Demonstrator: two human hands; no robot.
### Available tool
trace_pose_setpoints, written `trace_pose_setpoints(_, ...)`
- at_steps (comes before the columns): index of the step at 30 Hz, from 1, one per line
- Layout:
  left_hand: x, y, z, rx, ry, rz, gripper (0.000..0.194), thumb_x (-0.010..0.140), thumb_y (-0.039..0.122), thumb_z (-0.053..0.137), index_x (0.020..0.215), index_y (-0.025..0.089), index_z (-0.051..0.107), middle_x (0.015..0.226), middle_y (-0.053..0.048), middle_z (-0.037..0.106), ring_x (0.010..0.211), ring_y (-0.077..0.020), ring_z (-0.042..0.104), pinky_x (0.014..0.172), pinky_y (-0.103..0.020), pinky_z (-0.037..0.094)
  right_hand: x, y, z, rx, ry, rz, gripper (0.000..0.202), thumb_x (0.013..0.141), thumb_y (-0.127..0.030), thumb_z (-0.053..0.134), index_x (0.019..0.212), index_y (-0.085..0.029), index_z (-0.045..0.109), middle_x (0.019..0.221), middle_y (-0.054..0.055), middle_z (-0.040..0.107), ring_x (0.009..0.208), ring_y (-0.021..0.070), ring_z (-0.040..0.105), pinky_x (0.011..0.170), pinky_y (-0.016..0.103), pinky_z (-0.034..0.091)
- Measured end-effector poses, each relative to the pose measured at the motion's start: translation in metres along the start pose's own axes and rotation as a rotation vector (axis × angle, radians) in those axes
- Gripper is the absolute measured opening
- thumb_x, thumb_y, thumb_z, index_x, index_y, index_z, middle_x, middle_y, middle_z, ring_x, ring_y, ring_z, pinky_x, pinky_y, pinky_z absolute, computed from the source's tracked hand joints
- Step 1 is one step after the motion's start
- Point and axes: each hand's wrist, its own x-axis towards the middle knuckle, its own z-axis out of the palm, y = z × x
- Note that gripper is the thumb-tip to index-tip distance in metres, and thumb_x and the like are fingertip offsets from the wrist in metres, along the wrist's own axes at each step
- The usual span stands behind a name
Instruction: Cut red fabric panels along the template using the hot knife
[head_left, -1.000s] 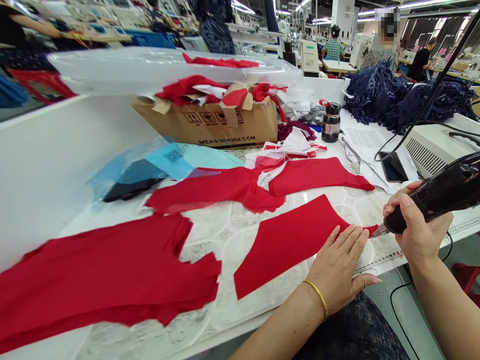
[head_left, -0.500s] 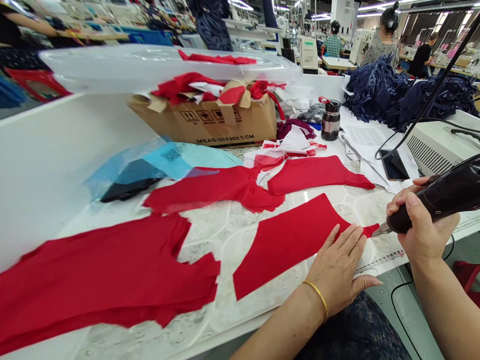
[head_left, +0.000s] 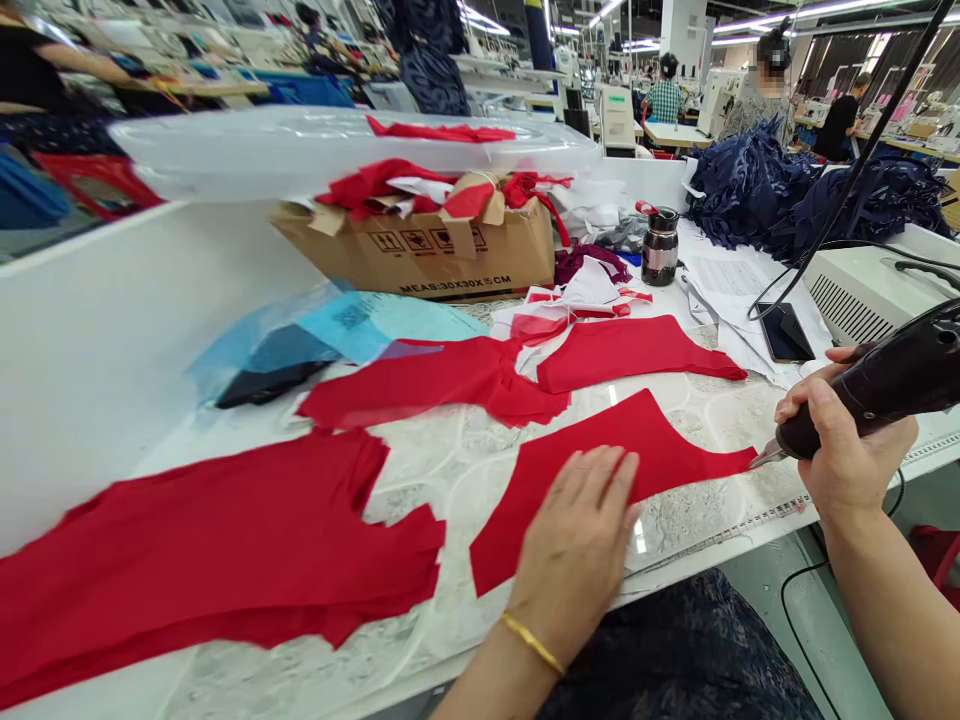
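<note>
Marbled white table (head_left: 457,470) beneath red fabric pieces (head_left: 637,430), sewing machines (head_left: 718,102) beyond.

Clock centred on the red panel (head_left: 525,515), twelve at far side of the table (head_left: 435,470).

- Six o'clock: left hand (head_left: 574,545), slightly blurred, palm down and open over the panel's near edge; yellow bangle (head_left: 532,645) at wrist.
- Three o'clock: right hand (head_left: 847,475) wrapped round a black handheld tool (head_left: 900,380), metal tip at the panel's narrow end; exact contact too small to tell.
- Nine o'clock: layered red fabric (head_left: 225,550), apart from the panel.
- Ten: blue plastic sheet (head_left: 390,312).
- Eleven: carton (head_left: 337,240), scraps on top.
- One: second red panel (head_left: 637,352); beyond it, upright jar (head_left: 660,250).
- Two: dark phone (head_left: 786,332) on papers.
</note>
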Motion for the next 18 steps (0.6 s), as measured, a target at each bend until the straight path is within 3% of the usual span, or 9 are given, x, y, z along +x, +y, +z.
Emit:
trace_pose_setpoints(3,-0.025,-0.032,-0.015,0.190,0.009,-0.157,0.038,0.108,0.030,0.041,0.128,0.009,0.066,0.114,-0.018,0.069,0.105,-0.0343,0.064,0.092,-0.049,0.055,0.002,0.005,-0.002,-0.072,-0.011,-0.018,0.036,0.086,-0.046,0.079,0.108,-0.022,0.064,0.066,-0.005,0.063,0.053,0.0150,0.061,0.053,0.030,0.051)
trace_pose_setpoints(6,-0.049,-0.054,-0.026,0.315,-0.065,-0.295,0.042,0.107,0.044,0.044,0.117,0.011,0.069,0.103,-0.016,0.066,0.094,-0.0347,0.061,0.075,-0.044,0.053,0.003,0.007,-0.005,-0.183,-0.021,-0.047,0.037,0.084,-0.049,0.080,0.104,-0.022,0.066,0.071,-0.004,0.065,0.058,0.0163,0.063,0.057,0.032,0.053)
trace_pose_setpoints(10,-0.062,-0.057,-0.031,0.258,-0.140,-0.409,0.033,0.105,0.047,0.050,0.093,0.020,0.066,0.089,-0.010,0.062,0.087,-0.0309,0.058,0.068,-0.038,0.047,-0.002,0.009,-0.015,-0.405,-0.095,-0.047,0.045,0.079,-0.056,0.081,0.104,-0.023,0.064,0.090,0.002,0.071,0.076,0.0202,0.070,0.066,0.036,0.059)
trace_pose_setpoints(13,-0.056,-0.048,-0.030,0.112,-0.133,-0.462,0.024,0.102,0.033,0.053,0.082,0.022,0.060,0.087,-0.007,0.063,0.086,-0.0286,0.058,0.072,-0.038,0.045,-0.007,0.015,-0.026,-0.553,-0.316,-0.017,0.056,0.078,-0.069,0.076,0.106,-0.022,0.066,0.095,0.006,0.072,0.076,0.0210,0.068,0.059,0.034,0.059)
trace_pose_setpoints(16,-0.046,-0.042,-0.032,-0.057,-0.100,-0.558,0.019,0.099,0.026,0.056,0.080,0.022,0.056,0.086,-0.006,0.064,0.088,-0.0278,0.060,0.077,-0.039,0.045,-0.010,0.026,-0.039,-0.735,-0.591,0.014,0.059,0.081,-0.080,0.060,0.083,-0.022,0.070,0.080,0.007,0.069,0.057,0.0183,0.060,0.044,0.032,0.049)
trace_pose_setpoints(18,-0.041,-0.041,-0.035,-0.193,-0.060,-0.628,0.017,0.098,0.024,0.056,0.081,0.022,0.055,0.083,-0.004,0.064,0.086,-0.0265,0.062,0.079,-0.039,0.046,-0.012,0.034,-0.048,-0.820,-0.736,0.041,0.062,0.082,-0.082,0.052,0.078,-0.023,0.071,0.074,0.007,0.068,0.052,0.0188,0.059,0.044,0.034,0.049)
